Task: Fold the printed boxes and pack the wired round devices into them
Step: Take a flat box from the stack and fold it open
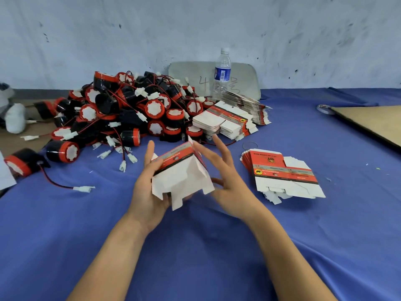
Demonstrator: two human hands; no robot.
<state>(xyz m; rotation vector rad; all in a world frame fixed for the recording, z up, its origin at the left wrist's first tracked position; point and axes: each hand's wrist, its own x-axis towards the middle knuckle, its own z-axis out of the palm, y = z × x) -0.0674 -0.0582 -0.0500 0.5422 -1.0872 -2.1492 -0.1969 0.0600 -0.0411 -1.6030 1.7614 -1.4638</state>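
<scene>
A half-opened red-and-white printed cardboard box (182,170) is gripped by the left hand (149,187) above the blue cloth (217,246), its flaps turned nearward, apparently for folding. The right hand (225,177) is spread beside it, holding nothing. Behind, black-and-red wired round devices (130,109) are heaped, seemingly ready for packing.

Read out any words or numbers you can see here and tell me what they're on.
"4": handwritten on the grey board behind the water bottle; the scrawl beside it is unreadable.
Water bottle label: too blurred to read.
Print on the half-folded box and the flat box stacks: too blurred to read.
</scene>
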